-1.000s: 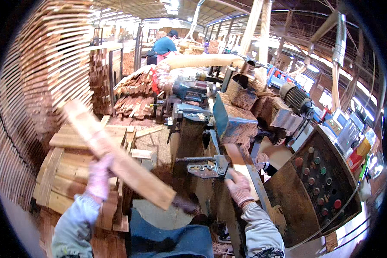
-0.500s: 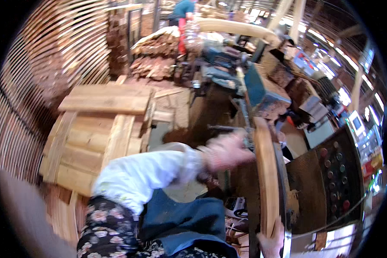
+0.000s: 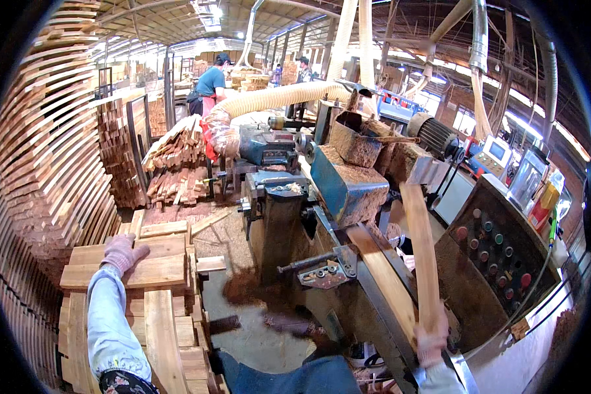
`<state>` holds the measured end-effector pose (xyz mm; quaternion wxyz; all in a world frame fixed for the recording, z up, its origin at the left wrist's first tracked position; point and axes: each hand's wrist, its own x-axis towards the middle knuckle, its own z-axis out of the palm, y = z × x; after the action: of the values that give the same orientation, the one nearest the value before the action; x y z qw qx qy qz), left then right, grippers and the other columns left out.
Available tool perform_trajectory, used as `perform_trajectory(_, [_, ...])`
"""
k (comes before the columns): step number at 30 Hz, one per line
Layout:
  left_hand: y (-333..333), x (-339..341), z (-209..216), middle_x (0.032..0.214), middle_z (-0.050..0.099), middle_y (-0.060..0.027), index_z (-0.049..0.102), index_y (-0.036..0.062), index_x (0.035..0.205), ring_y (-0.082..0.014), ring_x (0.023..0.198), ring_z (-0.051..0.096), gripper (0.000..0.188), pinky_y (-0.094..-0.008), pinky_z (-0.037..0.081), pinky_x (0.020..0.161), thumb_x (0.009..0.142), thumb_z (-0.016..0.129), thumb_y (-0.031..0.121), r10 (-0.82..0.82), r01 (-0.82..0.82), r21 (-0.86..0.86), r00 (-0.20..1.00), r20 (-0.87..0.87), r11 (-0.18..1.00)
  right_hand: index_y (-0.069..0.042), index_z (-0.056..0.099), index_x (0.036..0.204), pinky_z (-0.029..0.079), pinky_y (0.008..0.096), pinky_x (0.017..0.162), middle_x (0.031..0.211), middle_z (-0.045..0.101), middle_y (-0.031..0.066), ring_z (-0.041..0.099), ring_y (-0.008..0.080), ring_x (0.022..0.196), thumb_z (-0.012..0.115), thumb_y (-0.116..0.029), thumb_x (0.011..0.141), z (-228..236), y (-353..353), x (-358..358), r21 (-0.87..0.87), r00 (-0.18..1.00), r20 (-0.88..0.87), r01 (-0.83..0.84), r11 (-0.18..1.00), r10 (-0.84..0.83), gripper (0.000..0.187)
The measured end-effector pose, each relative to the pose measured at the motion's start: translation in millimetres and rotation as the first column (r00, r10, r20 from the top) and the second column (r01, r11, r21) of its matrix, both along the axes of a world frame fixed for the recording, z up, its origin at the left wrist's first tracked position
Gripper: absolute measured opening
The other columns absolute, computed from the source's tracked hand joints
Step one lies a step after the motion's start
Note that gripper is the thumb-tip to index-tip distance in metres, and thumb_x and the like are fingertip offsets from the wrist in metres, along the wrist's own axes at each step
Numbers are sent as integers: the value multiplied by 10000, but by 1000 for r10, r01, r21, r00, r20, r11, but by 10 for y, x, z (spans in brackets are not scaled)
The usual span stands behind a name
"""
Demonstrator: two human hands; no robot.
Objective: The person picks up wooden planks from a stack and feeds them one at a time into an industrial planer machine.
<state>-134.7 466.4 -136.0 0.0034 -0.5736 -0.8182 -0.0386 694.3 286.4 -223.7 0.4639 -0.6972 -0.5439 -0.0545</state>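
My left hand (image 3: 121,253), in a pale pinkish glove, lies on a top plank (image 3: 164,268) of the wood stack, thumb spread away from the fingers. My right hand (image 3: 431,338) is closed round the near end of a long narrow wooden board (image 3: 420,253), which points away from me and rises over the machine's bed. Beside it, a second board (image 3: 382,279) lies along the metal bed, its far end near the blue sawdust-covered housing (image 3: 348,187). The fingers under the held board are partly hidden.
A dark control panel (image 3: 499,253) with several round buttons stands to the right. A metal guide bracket (image 3: 325,274) sits left of the bed. A ribbed hose (image 3: 282,97) crosses behind. Tall wood piles (image 3: 46,164) line the left. A co-worker (image 3: 210,85) stands farther back.
My left hand has moved from beside the machine bed to the plank stack at left. The view has lifted. My right hand still holds a board's near end.
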Motion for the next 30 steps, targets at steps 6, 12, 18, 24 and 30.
perform_trajectory(6, [-283,581,264,1198,732,-204,762,10,1196,-370,1193,662,874,-425,501,1049,738,772,755,50,-56,-44,992,-115,997,-148,441,1609,423,470,1172,1524,540,209,524,429,1382,861,-347,750,35,1367,-341,-61,982,39,185,981,-183,976])
perform_trajectory(12, [-982,826,697,1349,646,-166,621,35,1405,-315,1328,577,946,-392,474,1120,688,901,586,-45,44,-152,999,-5,987,-133,485,1568,473,498,1104,1408,602,212,585,424,1273,917,-318,661,35,649,-317,-218,996,76,51,975,-35,1021])
perform_trajectory(18, [-1648,579,460,1427,571,-234,303,82,1642,-392,1366,554,1283,-444,470,1159,603,979,415,-115,105,-287,993,-19,952,-80,576,1433,502,522,1007,1295,628,194,621,422,1130,900,-299,588,188,-1308,-138,-298,896,439,76,952,66,931])
perform_trajectory(24, [-1750,613,329,1380,588,-230,308,103,1630,-415,1300,591,1262,-466,516,1089,588,960,393,-79,67,-219,996,-44,973,-89,672,1229,476,530,1007,1220,644,150,616,401,1130,822,-265,667,467,-1358,-161,-348,831,518,-10,937,201,608])
perform_trajectory(30, [-1862,1182,706,1366,584,-220,352,87,1600,-390,1294,589,1179,-471,502,1098,631,952,393,-75,54,-147,987,-143,988,-62,683,1161,497,517,924,1142,670,189,625,423,1075,759,-267,790,309,96,-25,-239,840,457,-201,950,293,430])
